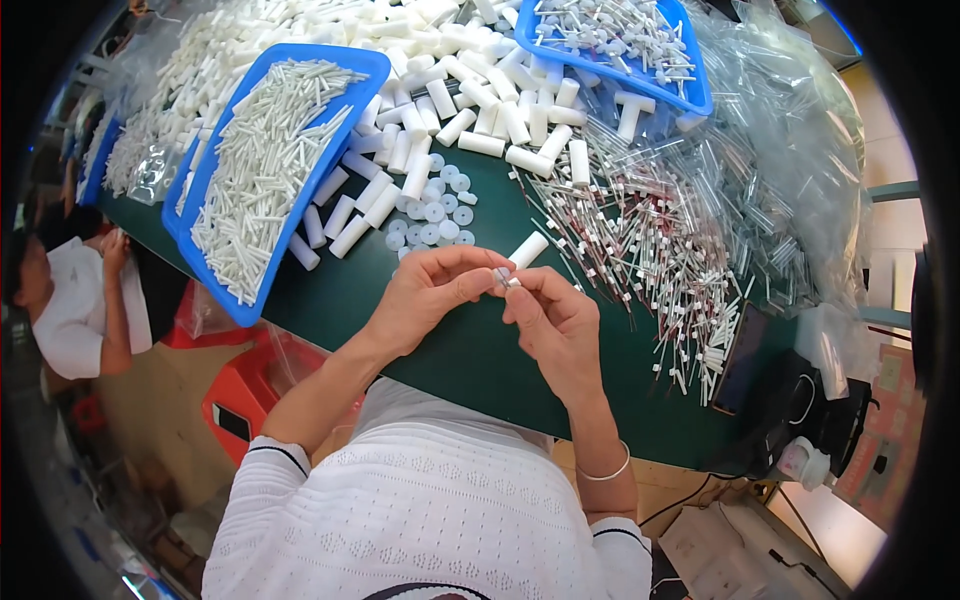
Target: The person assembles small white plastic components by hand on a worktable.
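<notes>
My left hand (425,292) and my right hand (558,325) meet over the near part of the green table. Both pinch a small white and clear part (507,279) between thumb and fingertips; its exact kind is too small to tell. Just beyond the fingertips a thick white cylinder (528,250) shows, and I cannot tell whether it lies on the table or is touched. Translucent round discs (433,212) lie scattered ahead of my left hand. To the right of my right hand spreads a pile of thin rods with small white blocks (650,250).
A blue tray (375,68) of thin white tubes stands at left. Another blue tray (700,85) holds white stemmed pieces at the back. White cylinders (480,95) are heaped between them. Clear plastic bags (790,110) cover the right. At far left sits another person (85,300).
</notes>
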Available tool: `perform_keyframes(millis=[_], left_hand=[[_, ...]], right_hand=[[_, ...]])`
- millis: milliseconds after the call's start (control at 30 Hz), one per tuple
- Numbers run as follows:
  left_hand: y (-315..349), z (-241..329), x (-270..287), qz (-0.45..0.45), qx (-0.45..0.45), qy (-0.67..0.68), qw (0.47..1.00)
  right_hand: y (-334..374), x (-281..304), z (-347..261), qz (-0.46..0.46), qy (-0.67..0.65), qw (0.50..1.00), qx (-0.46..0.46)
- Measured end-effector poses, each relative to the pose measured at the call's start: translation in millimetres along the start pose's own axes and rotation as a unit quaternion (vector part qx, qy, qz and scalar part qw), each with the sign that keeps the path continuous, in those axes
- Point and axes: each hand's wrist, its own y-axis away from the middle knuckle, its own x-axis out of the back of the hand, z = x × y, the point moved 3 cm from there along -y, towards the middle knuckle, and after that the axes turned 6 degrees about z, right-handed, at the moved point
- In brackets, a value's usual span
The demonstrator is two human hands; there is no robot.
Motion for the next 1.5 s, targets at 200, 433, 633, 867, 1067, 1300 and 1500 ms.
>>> perform_keyframes(millis=[200, 433, 633, 867, 1067, 1300, 1500], left_hand=[[-3.3, 1.2, 8.6, -0.036, 0.074, 0.225, 0.971], [-0.9, 0.4, 7.1, -0.018, 0.085, 0.247, 0.965], [0.7, 1.6, 8.5, -0.007, 0.067, 0.213, 0.975], [4.4, 2.9, 1.8, 0.013, 0.002, 0.091, 0.996], [5.3, -4.2, 1.8, -0.004, 0.013, 0.146, 0.989], [6.4, -8.8, -3.2, -0.031, -0.074, 0.099, 0.992], [3.7, -7.5, -3.8, -0.075, -0.143, 0.039, 0.986]], right_hand=[[4.0, 3.8, -25.2, 0.086, 0.272, 0.946, 0.153], [7.8, 0.2, -24.2, 0.089, 0.243, 0.952, 0.163], [7.7, 1.7, -24.6, 0.090, 0.261, 0.947, 0.162], [7.8, -4.9, -30.8, 0.075, 0.287, 0.936, 0.188], [10.8, -3.7, -19.0, 0.070, 0.310, 0.928, 0.193], [13.3, -6.4, -13.4, 0.086, 0.303, 0.921, 0.229], [14.5, -3.7, -3.4, 0.079, 0.212, 0.956, 0.186]])
